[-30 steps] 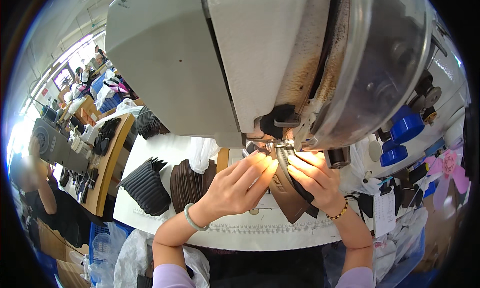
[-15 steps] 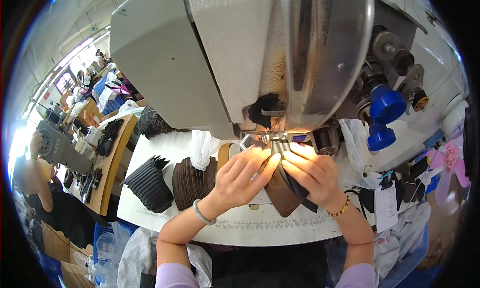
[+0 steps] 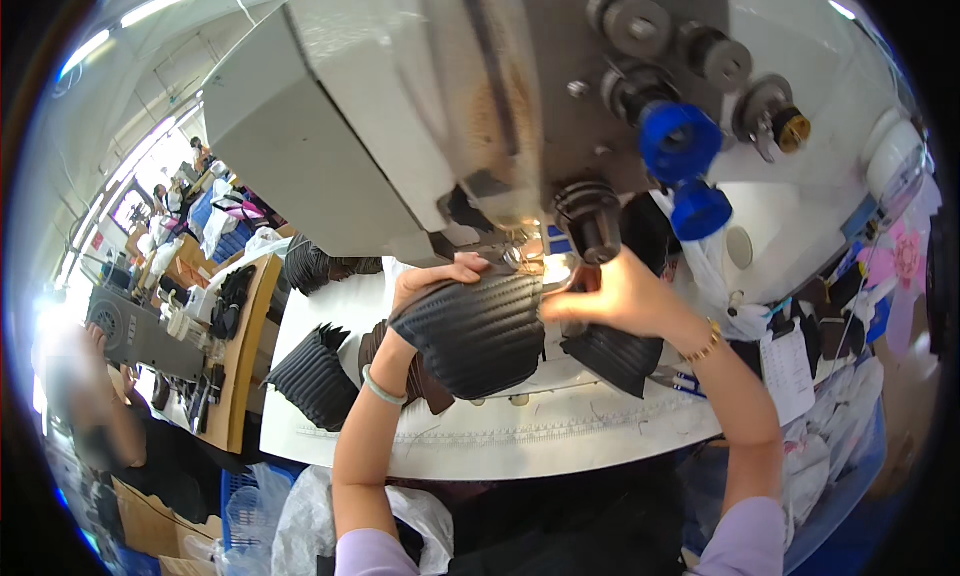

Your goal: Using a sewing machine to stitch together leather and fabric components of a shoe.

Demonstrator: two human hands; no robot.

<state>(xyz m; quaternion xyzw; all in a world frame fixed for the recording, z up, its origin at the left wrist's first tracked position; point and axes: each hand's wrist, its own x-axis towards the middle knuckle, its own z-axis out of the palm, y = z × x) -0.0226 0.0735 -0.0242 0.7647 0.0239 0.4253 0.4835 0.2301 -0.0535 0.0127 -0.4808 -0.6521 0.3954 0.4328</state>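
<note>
My left hand (image 3: 437, 277) grips the upper left edge of a black, ribbed stitched piece (image 3: 480, 341), its fingertips beside the sewing machine's needle area. The piece hangs toward me, ribbed face up, in front of the sewing machine (image 3: 330, 126). My right hand (image 3: 625, 301) is closed beside the lit presser foot (image 3: 556, 272), its thumb pointing left to the piece's edge. Its other fingers are mostly hidden and blurred, so what it pinches cannot be made out. Under that hand lies another black ribbed piece (image 3: 618, 358).
Left on the white table (image 3: 520, 441) lie a black ribbed stack (image 3: 312, 381) and brown pieces (image 3: 428, 388). Small blue-handled snips (image 3: 685, 381) rest near my right wrist. Blue tension knobs (image 3: 680, 141) jut above. A co-worker (image 3: 150, 426) sits at another machine to the left.
The view has shifted. The piece that both hands held folded at the needle now shows its black ribbed face and sits in my left hand. My right hand has come away to the right.
</note>
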